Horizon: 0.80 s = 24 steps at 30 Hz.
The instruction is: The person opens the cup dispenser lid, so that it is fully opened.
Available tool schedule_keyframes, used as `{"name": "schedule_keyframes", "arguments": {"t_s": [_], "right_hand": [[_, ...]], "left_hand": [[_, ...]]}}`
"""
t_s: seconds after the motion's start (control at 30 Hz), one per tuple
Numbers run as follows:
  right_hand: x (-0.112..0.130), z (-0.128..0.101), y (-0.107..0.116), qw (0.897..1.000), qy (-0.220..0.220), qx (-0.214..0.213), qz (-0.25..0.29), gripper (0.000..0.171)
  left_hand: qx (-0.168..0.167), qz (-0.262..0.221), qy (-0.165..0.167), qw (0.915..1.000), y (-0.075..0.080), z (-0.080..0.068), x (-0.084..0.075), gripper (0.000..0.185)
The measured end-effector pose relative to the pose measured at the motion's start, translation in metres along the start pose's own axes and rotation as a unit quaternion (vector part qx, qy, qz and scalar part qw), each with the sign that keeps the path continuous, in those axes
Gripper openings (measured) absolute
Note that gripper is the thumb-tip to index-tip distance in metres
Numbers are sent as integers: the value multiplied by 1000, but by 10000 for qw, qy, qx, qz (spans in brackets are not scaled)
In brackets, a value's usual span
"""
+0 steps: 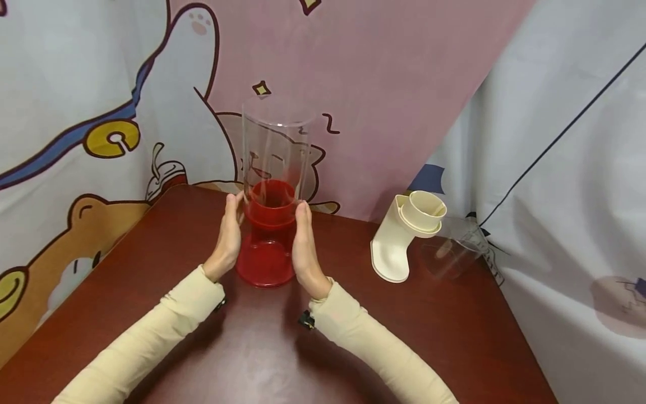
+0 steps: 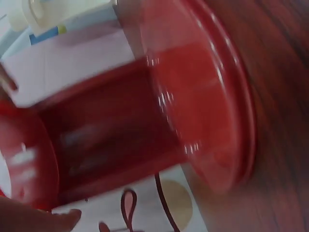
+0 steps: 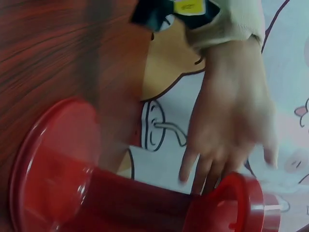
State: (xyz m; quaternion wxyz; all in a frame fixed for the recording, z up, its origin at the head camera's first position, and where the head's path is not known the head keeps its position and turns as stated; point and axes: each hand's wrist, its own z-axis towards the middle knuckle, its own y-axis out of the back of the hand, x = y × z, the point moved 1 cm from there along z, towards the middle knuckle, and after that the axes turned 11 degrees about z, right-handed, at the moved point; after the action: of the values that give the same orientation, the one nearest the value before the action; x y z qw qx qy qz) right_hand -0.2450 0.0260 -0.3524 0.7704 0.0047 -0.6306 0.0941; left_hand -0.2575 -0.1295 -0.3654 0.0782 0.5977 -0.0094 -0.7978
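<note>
A red plastic stand [image 1: 267,264] with a wide round foot and a ring-shaped collar stands upright on the table. Rising from its collar is a clear tube [image 1: 276,140], open at the top. My left hand [image 1: 227,244] is at the left side of the collar, its fingers straight, as the right wrist view also shows. On the opposite side my right hand [image 1: 306,247] faces it, fingers extended upward at the collar and the tube's lower edge. The left wrist view shows the red stand [image 2: 111,130] sideways, fingertips of both hands at the collar.
To the right, a cream elbow-shaped spout [image 1: 393,247] with a round ring on top stands on the dark red table [image 1: 242,348]. Behind it lies a clear plastic cup-like piece [image 1: 454,258] near the table's right edge. Printed cloth [image 1: 373,101] hangs around the back and sides.
</note>
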Motion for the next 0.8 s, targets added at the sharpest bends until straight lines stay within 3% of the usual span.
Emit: {"name": "schedule_keyframes", "arguments": {"t_s": [0.13, 0.27, 0.4, 0.6, 0.7, 0.8], "right_hand": [[-3, -2, -9, 9999, -95, -50, -4, 78], [-10, -2, -9, 9999, -1, -99, -63, 77], [-19, 2, -7, 9998, 174, 47, 54, 69], [-25, 16, -3, 9977, 312, 202, 562, 66], [-25, 24, -2, 9983, 309, 167, 475, 64], [-23, 24, 0, 9985, 414, 92, 351, 60]], "left_hand": [[199, 328, 189, 9991, -13, -7, 4, 58], [-51, 656, 317, 9973, -25, -16, 12, 59], [-296, 912, 552, 9939, -38, -40, 12, 63], [-180, 1224, 661, 9901, -50, -75, 2, 68], [-314, 992, 536, 9931, -47, -78, -5, 66], [-721, 521, 191, 9958, -37, -74, -11, 58]]}}
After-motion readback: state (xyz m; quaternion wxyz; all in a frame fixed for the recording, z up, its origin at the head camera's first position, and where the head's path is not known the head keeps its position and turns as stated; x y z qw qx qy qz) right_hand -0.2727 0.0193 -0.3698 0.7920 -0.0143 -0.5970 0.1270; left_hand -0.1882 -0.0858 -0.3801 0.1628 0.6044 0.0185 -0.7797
